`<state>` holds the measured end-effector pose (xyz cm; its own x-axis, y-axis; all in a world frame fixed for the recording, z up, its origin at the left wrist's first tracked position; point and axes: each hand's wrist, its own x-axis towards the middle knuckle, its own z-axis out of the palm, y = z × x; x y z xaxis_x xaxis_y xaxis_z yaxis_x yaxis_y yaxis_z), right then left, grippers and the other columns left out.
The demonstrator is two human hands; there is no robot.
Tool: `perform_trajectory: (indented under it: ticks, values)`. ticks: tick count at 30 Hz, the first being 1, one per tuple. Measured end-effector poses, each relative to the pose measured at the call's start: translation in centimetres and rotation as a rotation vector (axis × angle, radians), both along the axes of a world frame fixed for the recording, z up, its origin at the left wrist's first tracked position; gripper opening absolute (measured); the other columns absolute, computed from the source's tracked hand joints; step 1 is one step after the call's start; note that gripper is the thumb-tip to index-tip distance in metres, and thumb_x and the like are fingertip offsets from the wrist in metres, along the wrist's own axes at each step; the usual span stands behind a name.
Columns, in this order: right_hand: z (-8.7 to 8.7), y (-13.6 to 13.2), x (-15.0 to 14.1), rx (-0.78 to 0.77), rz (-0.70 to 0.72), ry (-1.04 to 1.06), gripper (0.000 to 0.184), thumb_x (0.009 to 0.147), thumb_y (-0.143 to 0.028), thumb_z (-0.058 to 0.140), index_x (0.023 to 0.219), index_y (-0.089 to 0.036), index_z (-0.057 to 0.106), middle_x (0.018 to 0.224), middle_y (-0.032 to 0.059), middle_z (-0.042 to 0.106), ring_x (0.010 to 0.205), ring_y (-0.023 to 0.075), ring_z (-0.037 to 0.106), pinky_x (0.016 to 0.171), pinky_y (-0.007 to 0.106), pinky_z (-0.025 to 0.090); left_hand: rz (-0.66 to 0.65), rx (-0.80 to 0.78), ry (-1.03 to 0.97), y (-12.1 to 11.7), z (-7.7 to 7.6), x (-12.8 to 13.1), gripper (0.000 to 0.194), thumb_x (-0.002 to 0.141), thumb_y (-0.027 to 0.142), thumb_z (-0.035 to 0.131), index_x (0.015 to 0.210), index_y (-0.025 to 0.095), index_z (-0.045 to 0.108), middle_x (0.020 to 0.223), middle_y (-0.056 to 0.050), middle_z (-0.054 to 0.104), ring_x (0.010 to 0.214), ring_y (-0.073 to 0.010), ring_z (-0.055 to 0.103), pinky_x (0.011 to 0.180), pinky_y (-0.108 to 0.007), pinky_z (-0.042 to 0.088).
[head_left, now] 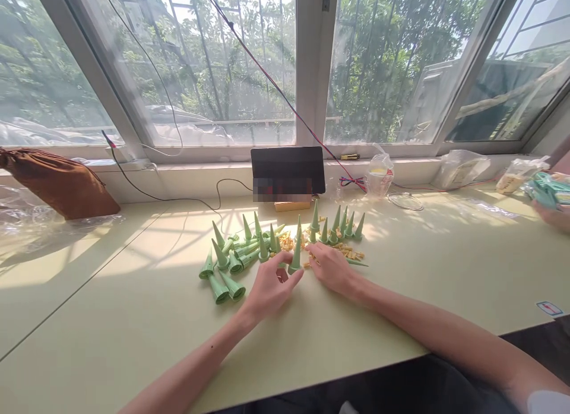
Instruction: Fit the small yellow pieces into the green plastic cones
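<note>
My left hand has its thumb and fingers closed around the base of a green cone-shaped spike, which stands point up. Just right of it, my right hand is low over the table, its fingers bent together at the edge of the small yellow plastic pieces. Whatever its fingertips hold is too small to make out. Several upright green spikes stand behind my right hand. To the left of my left hand, more green spikes lie on their sides or stand upright.
A dark tablet leans on a cardboard stand at the back. On the left sits a brown drawstring bag; a plastic-wrapped cup is at back right. Another person's hand shows at the far right edge. Cables cross the table's back.
</note>
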<state>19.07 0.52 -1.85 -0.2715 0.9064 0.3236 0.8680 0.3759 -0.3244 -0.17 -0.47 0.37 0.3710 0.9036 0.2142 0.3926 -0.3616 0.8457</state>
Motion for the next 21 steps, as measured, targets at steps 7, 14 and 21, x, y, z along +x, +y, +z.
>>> perform_trajectory:
  ticks: [7, 14, 21]
  values:
    - [0.6, -0.3, -0.3, -0.007, -0.068, -0.007, 0.026, 0.094, -0.017, 0.048, 0.119, -0.018, 0.055, 0.105, 0.0085, 0.063, 0.084, 0.0186, 0.062, 0.066, 0.025, 0.039, -0.005, 0.01, 0.009, 0.0, -0.1, 0.0, 0.027, 0.084, 0.042, 0.06, 0.094, 0.018, 0.055, 0.089, 0.0, 0.058, 0.05, -0.006, 0.044, 0.045, -0.022, 0.037]
    - [1.0, -0.3, -0.3, -0.07, -0.158, -0.12, 0.021, 0.095, -0.026, 0.049, 0.113, -0.018, 0.056, 0.103, 0.0092, 0.062, 0.08, 0.02, 0.063, 0.06, 0.026, 0.036, -0.006, 0.031, 0.022, -0.1, 0.0, 0.1, 0.026, 0.084, 0.042, 0.059, 0.094, 0.018, 0.056, 0.089, -0.001, 0.058, 0.05, -0.0063, 0.045, 0.046, -0.022, 0.036]
    - [1.0, -0.3, -0.4, -0.063, -0.126, -0.122, 0.019, 0.097, -0.024, 0.047, 0.111, -0.019, 0.057, 0.099, 0.0078, 0.061, 0.077, 0.0184, 0.062, 0.058, 0.026, 0.032, -0.011, 0.008, 0.028, -0.2, 0.3, 0.1, 0.025, 0.083, 0.04, 0.06, 0.094, 0.018, 0.056, 0.081, 0.001, 0.057, 0.048, -0.0065, 0.043, 0.045, -0.022, 0.034]
